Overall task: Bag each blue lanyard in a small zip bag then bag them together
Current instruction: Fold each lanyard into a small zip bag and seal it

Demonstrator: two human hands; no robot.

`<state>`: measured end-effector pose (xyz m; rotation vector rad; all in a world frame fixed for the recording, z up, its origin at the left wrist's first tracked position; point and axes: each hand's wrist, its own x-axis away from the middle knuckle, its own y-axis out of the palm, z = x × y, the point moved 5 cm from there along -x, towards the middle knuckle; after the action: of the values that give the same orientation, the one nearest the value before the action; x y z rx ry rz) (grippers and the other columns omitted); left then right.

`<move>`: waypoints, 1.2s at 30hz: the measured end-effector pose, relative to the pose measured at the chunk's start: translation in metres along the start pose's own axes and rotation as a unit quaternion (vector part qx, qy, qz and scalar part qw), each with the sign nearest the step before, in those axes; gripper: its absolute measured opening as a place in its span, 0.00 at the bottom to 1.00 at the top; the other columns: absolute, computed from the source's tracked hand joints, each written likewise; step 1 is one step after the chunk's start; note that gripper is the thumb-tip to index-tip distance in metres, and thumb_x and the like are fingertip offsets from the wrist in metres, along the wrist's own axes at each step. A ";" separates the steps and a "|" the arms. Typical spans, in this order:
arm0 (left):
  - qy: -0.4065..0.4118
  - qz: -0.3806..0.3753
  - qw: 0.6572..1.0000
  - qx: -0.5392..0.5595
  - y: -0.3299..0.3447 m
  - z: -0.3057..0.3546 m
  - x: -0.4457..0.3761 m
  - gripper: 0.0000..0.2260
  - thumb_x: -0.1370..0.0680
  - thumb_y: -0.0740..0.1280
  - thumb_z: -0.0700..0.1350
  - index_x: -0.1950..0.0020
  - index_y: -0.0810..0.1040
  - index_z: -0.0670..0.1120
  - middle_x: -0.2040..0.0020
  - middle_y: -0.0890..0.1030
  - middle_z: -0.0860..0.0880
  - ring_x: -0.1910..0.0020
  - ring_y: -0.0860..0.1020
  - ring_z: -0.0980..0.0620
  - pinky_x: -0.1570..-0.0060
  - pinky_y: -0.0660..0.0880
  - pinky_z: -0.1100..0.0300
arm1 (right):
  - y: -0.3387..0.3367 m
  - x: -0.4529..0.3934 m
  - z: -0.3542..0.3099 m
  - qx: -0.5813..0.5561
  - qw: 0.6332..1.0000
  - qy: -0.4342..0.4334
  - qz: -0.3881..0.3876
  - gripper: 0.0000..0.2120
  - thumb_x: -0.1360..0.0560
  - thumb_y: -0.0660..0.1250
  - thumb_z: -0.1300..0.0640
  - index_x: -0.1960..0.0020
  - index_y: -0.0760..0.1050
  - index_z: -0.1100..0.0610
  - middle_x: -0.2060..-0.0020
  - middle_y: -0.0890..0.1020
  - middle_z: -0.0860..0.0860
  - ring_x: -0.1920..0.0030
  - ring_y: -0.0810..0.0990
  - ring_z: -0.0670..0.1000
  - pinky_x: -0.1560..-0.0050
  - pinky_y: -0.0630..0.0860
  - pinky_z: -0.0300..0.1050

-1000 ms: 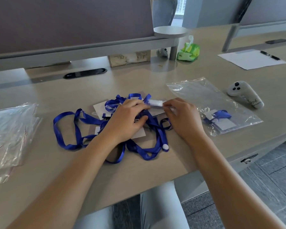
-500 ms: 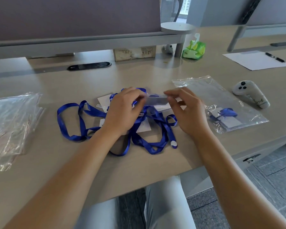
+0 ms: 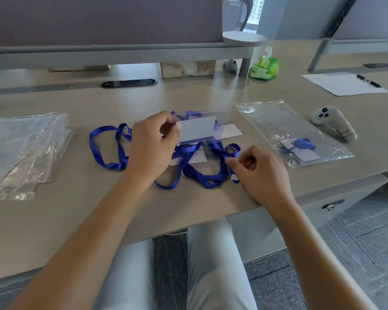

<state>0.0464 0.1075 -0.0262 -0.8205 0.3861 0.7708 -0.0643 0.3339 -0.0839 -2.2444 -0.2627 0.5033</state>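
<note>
Where the desk [image 3: 61, 220] met the left edge of the view, a stack of clear bags [image 3: 20, 151] lay flat. Right of it, tangled blue lanyards [image 3: 188, 162] sprawled over the middle of the desk, one loop reaching toward the stack. The left hand [image 3: 152, 144] hovered above the tangle, its thumb and fingers pinching the edge of a white card holder [image 3: 197, 130] raised clear of the surface, with a clip and a strap hanging from its lower edge. The right hand [image 3: 260, 173] sat lower, fingers curled, thumb and forefinger meeting at a strap near a small loop; whether they actually gripped it could not be told. Farther right, a large zip bag [image 3: 285, 121] lay flat, containing one bagged lanyard [image 3: 300, 148] at its near end. A white controller [image 3: 333, 126] rested just beyond it, and paper with a pen [image 3: 345, 83] lay behind.
</note>
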 end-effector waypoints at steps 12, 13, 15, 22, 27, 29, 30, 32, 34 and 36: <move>-0.074 0.008 0.991 0.108 0.000 0.007 0.074 0.03 0.19 0.68 0.42 0.49 0.82 0.45 0.61 0.83 0.54 0.61 0.81 0.55 0.59 0.75 0.65 | -0.013 0.045 0.005 -0.014 0.999 -0.024 0.042 0.04 0.24 0.74 0.50 0.54 0.85 0.48 0.56 0.82 0.44 0.57 0.79 0.45 0.53 0.70 0.41; -0.075 0.007 0.991 0.114 0.002 0.008 0.077 0.03 0.19 0.69 0.42 0.50 0.82 0.46 0.60 0.83 0.54 0.61 0.81 0.54 0.59 0.76 0.63 | -0.015 0.047 0.003 -0.008 0.998 -0.026 0.056 0.04 0.24 0.73 0.51 0.53 0.85 0.49 0.57 0.83 0.44 0.58 0.79 0.45 0.54 0.69 0.40; -0.075 0.003 0.989 0.124 0.004 0.008 0.080 0.03 0.19 0.69 0.42 0.50 0.82 0.47 0.60 0.83 0.54 0.61 0.82 0.54 0.59 0.77 0.61 | -0.020 0.046 0.002 0.007 0.997 -0.025 0.079 0.05 0.22 0.71 0.52 0.53 0.85 0.49 0.60 0.85 0.46 0.60 0.79 0.48 0.56 0.68 0.41; -0.049 -0.009 0.994 0.100 0.000 0.013 0.085 0.04 0.18 0.67 0.44 0.50 0.81 0.46 0.60 0.80 0.58 0.61 0.78 0.62 0.63 0.71 0.73 | -0.038 0.034 -0.006 -0.096 0.989 -0.042 0.099 0.05 0.20 0.68 0.57 0.54 0.82 0.54 0.65 0.86 0.44 0.65 0.85 0.43 0.50 0.82 0.52; -0.033 -0.029 0.992 0.117 0.002 0.019 0.088 0.09 0.19 0.67 0.40 0.42 0.81 0.51 0.56 0.81 0.58 0.57 0.79 0.58 0.60 0.72 0.72 | -0.046 0.035 -0.038 -0.050 0.981 -0.142 0.124 0.05 0.19 0.69 0.54 0.52 0.83 0.52 0.62 0.84 0.46 0.61 0.82 0.50 0.54 0.80 0.54; -0.030 -0.018 0.993 0.116 0.000 0.019 0.088 0.10 0.19 0.67 0.39 0.41 0.81 0.52 0.58 0.80 0.57 0.58 0.79 0.57 0.60 0.72 0.71 | -0.045 0.040 -0.052 -0.007 0.972 -0.194 0.134 0.05 0.19 0.69 0.53 0.51 0.83 0.52 0.58 0.83 0.46 0.59 0.80 0.52 0.56 0.78 0.54; -0.025 -0.014 0.994 0.109 -0.001 0.019 0.088 0.10 0.19 0.67 0.39 0.41 0.81 0.52 0.58 0.80 0.57 0.59 0.78 0.57 0.60 0.72 0.70 | -0.045 0.042 -0.059 0.010 0.965 -0.219 0.140 0.05 0.19 0.69 0.54 0.51 0.83 0.53 0.57 0.83 0.47 0.57 0.80 0.53 0.56 0.78 0.54; -0.007 -0.013 0.996 0.083 -0.002 0.019 0.088 0.08 0.19 0.67 0.40 0.43 0.81 0.51 0.58 0.80 0.59 0.59 0.79 0.55 0.60 0.73 0.69 | -0.045 0.046 -0.070 0.035 0.951 -0.265 0.153 0.06 0.19 0.69 0.55 0.51 0.83 0.55 0.55 0.83 0.48 0.54 0.80 0.55 0.54 0.77 0.54; 0.002 -0.016 0.998 0.061 -0.001 0.019 0.088 0.08 0.19 0.67 0.41 0.44 0.81 0.51 0.57 0.80 0.62 0.58 0.79 0.55 0.58 0.73 0.69 | -0.041 0.050 -0.079 0.049 0.943 -0.298 0.142 0.08 0.19 0.68 0.54 0.52 0.83 0.56 0.53 0.84 0.48 0.53 0.80 0.54 0.52 0.76 0.54; -0.006 -0.023 0.998 0.061 0.001 0.017 0.088 0.08 0.19 0.67 0.41 0.43 0.81 0.51 0.55 0.80 0.63 0.56 0.79 0.56 0.56 0.74 0.70 | -0.035 0.053 -0.085 0.051 0.937 -0.325 0.121 0.08 0.19 0.68 0.54 0.52 0.83 0.56 0.51 0.85 0.48 0.51 0.81 0.54 0.50 0.77 0.54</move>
<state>0.1052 0.1616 -0.0664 -0.7074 0.3996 0.7017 0.0196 0.3175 -0.0209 -1.9531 -0.2825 1.3607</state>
